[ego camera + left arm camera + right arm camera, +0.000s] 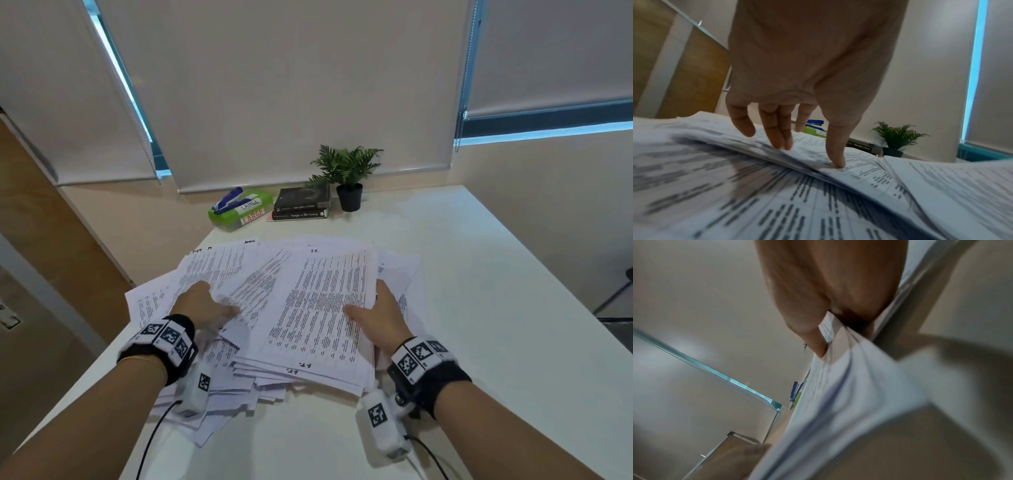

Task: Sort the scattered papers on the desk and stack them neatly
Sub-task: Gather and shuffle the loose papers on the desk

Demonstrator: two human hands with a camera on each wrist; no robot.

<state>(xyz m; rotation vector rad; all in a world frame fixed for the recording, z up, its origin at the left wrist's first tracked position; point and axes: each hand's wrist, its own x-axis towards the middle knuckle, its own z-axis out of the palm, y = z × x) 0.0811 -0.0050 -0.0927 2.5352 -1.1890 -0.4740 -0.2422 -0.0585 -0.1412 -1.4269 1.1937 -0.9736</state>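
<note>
A loose heap of printed papers [267,294] lies fanned across the white desk [479,308]. My left hand [205,305] rests on the left part of the heap, its straight fingers [781,134] touching the sheets [818,203]. My right hand [380,315] grips the right edge of the top bundle [322,308], thumb on top and fingers under it. In the right wrist view the thumb [807,331] pinches a thick wad of sheets [838,394].
At the desk's far edge stand a green box [239,210] with a blue stapler [227,200] on it, two dark books [301,204] and a small potted plant [347,178]. Bare desk lies to the right of the heap. Roller blinds hang behind.
</note>
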